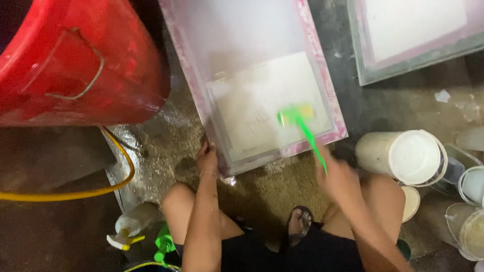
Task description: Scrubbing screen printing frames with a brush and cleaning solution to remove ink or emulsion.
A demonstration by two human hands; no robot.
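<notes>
A pink-framed printing screen (322,75) with a pale mesh stands tilted on the wet floor in front of me. My left hand (207,158) grips its lower left corner. My right hand (337,176) is closed on the bright green handle of a brush (302,123), blurred by motion, whose yellow-green head rests on the mesh near the lower right of the pale rectangular patch. My bare knees and a sandalled foot (300,224) show below the screen.
A big red bucket (75,60) with a wire handle stands at upper left, a yellow hose (121,151) curving beneath it. A second framed screen (403,65) lies upper right. White tubs (403,156) and clear containers crowd the right. Spray bottles (133,224) sit at lower left.
</notes>
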